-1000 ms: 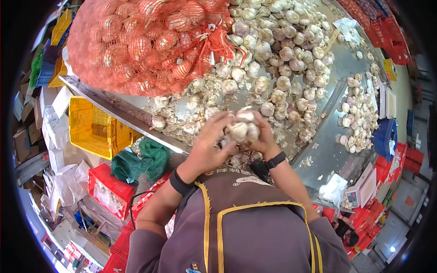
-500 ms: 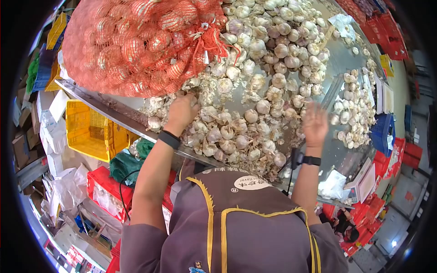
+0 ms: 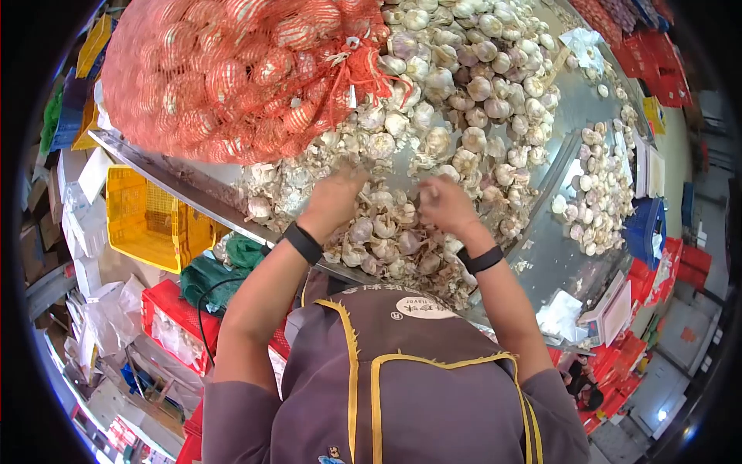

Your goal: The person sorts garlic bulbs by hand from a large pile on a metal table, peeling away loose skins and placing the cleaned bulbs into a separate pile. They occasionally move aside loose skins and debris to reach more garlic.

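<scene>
Loose garlic bulbs [image 3: 410, 243] with dry skins and roots lie heaped on a metal table in front of me. My left hand [image 3: 334, 203] is over the near left part of the heap, its fingertips smeared by motion among the loose skins. Facing it across a few bulbs, my right hand [image 3: 448, 205] has curled fingers; anything inside them is too blurred to make out. A full red mesh sack [image 3: 224, 85] of garlic, tied with red string, lies just beyond my left hand.
A second group of garlic bulbs [image 3: 597, 189] lies at the right, past a metal strip [image 3: 553, 182]. A yellow crate [image 3: 143, 247] stands below the table's left edge. White plastic [image 3: 562, 315] and a flat white device [image 3: 607, 309] are at the right front.
My right hand has swung left from beside the metal strip to the middle of the heap, its fingers now curled. My left hand has shifted slightly right, towards it.
</scene>
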`<state>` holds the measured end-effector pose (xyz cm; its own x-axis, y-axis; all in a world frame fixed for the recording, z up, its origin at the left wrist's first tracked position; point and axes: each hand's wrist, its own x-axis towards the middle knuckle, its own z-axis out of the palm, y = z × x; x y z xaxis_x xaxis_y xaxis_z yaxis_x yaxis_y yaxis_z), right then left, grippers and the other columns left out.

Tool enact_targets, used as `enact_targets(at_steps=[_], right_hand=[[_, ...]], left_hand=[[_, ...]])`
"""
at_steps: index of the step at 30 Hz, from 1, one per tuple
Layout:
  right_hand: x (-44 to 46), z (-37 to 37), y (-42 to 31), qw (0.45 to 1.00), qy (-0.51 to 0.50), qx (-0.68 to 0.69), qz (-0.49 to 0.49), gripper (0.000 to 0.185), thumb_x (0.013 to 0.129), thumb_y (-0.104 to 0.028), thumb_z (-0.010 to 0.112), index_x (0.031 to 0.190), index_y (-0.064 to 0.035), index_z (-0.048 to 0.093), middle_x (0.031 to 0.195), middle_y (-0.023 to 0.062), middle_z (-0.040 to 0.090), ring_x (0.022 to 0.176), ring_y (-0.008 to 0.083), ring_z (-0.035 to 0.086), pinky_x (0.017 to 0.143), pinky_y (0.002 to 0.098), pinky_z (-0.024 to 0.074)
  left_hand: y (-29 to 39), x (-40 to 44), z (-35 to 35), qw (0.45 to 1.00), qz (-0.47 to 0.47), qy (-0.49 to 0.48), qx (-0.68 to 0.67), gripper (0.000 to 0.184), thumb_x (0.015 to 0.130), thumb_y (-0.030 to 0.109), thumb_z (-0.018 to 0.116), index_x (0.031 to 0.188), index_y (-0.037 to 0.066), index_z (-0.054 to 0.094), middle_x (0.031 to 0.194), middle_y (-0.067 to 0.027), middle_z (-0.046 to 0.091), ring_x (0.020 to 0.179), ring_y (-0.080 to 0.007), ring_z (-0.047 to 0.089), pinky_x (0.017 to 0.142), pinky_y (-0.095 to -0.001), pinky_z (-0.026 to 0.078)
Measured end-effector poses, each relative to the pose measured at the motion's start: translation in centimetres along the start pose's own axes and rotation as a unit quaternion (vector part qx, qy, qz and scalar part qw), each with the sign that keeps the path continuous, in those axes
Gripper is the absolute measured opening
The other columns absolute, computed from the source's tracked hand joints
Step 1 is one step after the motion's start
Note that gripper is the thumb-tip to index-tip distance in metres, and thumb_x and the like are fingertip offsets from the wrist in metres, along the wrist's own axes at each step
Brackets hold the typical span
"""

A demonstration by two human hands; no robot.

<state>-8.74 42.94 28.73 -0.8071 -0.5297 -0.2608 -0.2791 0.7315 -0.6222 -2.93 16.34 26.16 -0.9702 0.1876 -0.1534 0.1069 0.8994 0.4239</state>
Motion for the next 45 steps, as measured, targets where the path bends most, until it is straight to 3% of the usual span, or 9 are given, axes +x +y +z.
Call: enact_targets(at_steps=[6, 8, 12, 17, 23, 25, 32, 34, 45], right_hand=[[5.0, -4.3, 0.4, 0.807, -0.075, 0.552, 0.195, 0.041, 0.085, -0.012, 0.061, 0.126, -0.0129, 0.058, 0.1, 0.0106, 0.065, 0.1, 0.0211, 0.065, 0.087, 0.0326, 0.0527], [7.3, -3.0, -1.1, 0.811, -0.086, 0.546, 0.194, 0.044, 0.085, -0.014, 0.062, 0.129, -0.0137, 0.056, 0.098, 0.0109, 0.064, 0.098, 0.0216, 0.065, 0.085, 0.0326, 0.0532], [11.7, 0.4, -4.2, 0.996, -0.07, 0.055, 0.003, 0.055, 0.084, -0.022, 0.066, 0.135, -0.017, 0.047, 0.112, 0.0169, 0.061, 0.094, 0.0321, 0.067, 0.077, 0.0412, 0.0545], [11.4, 3.4, -6.7, 0.963, -0.103, -0.25, 0.001, 0.063, 0.078, -0.031, 0.076, 0.132, -0.0201, 0.046, 0.125, 0.0166, 0.056, 0.1, 0.0374, 0.065, 0.08, 0.0455, 0.0539], [8.6, 3.6, -3.9, 0.999, -0.021, 0.023, 0.019, 0.046, 0.087, -0.035, 0.07, 0.123, -0.0119, 0.055, 0.106, 0.0189, 0.067, 0.093, 0.0278, 0.069, 0.079, 0.042, 0.054], [7.1, 2.2, -3.2, 0.876, -0.125, 0.461, 0.075, 0.047, 0.094, -0.043, 0.061, 0.125, -0.0085, 0.056, 0.1, 0.0192, 0.07, 0.093, 0.0257, 0.069, 0.079, 0.0393, 0.0545], [-2.2, 2.6, -4.1, 0.473, -0.312, 0.812, 0.135, 0.057, 0.1, -0.052, 0.042, 0.134, -0.0065, 0.049, 0.119, 0.0183, 0.064, 0.102, 0.0317, 0.066, 0.09, 0.0437, 0.0554], [-3.5, 4.7, -3.4, 0.414, -0.232, 0.874, 0.101, 0.059, 0.1, -0.053, 0.039, 0.137, -0.0077, 0.045, 0.125, 0.0178, 0.06, 0.108, 0.0333, 0.064, 0.094, 0.0494, 0.0535], [-11.5, -10.9, 9.5, 0.225, 0.214, 0.946, -0.089, 0.064, 0.089, -0.039, 0.064, 0.136, -0.0027, 0.042, 0.127, 0.0184, 0.051, 0.109, 0.0313, 0.059, 0.089, 0.0359, 0.0588]], left_hand=[[-1.2, -0.4, -3.9, 0.98, -0.044, 0.008, -0.194, 0.04, 0.078, 0.01, 0.067, 0.118, 0.007, 0.06, 0.104, -0.0186, 0.065, 0.088, -0.0306, 0.066, 0.075, -0.0369, 0.053], [-2.7, -1.2, -3.7, 0.794, -0.138, -0.029, -0.592, 0.04, 0.085, 0.021, 0.069, 0.119, 0.005, 0.058, 0.095, -0.0105, 0.066, 0.081, -0.0211, 0.065, 0.072, -0.0318, 0.052], [-1.5, -4.6, -6.1, 0.446, -0.216, -0.044, -0.868, 0.042, 0.092, 0.028, 0.054, 0.124, 0.001, 0.053, 0.099, -0.0127, 0.065, 0.074, -0.0234, 0.064, 0.064, -0.033, 0.054], [-0.3, -6.1, -6.1, 0.402, -0.113, -0.045, -0.907, 0.053, 0.092, 0.039, 0.054, 0.13, 0.002, 0.051, 0.1, -0.0162, 0.066, 0.067, -0.0203, 0.063, 0.057, -0.0308, 0.055], [1.2, -6.7, -6.4, 0.482, -0.119, -0.017, -0.868, 0.037, 0.092, 0.035, 0.052, 0.111, 0.004, 0.054, 0.089, -0.0122, 0.062, 0.06, -0.0146, 0.057, 0.049, -0.0249, 0.053], [2.1, -6.8, -6.8, 0.511, -0.128, -0.01, -0.85, 0.037, 0.092, 0.035, 0.052, 0.111, 0.004, 0.054, 0.088, -0.0124, 0.062, 0.06, -0.0152, 0.058, 0.05, -0.0258, 0.053], [8.9, -5.1, -6.7, 0.747, -0.125, 0.03, -0.653, 0.035, 0.093, 0.025, 0.06, 0.123, 0.007, 0.054, 0.119, -0.0149, 0.056, 0.097, -0.0236, 0.063, 0.08, -0.0334, 0.054], [11.6, -4.9, -6.6, 0.934, 0.11, 0.156, -0.303, 0.036, 0.091, 0.019, 0.061, 0.124, 0.006, 0.055, 0.124, -0.0175, 0.055, 0.103, -0.0338, 0.062, 0.09, -0.0396, 0.05], [6.2, -7.8, -2.6, 0.978, -0.107, 0.044, -0.174, 0.027, 0.079, 0.018, 0.071, 0.102, 0.004, 0.065, 0.099, -0.0171, 0.065, 0.09, -0.0344, 0.065, 0.077, -0.0416, 0.053]])
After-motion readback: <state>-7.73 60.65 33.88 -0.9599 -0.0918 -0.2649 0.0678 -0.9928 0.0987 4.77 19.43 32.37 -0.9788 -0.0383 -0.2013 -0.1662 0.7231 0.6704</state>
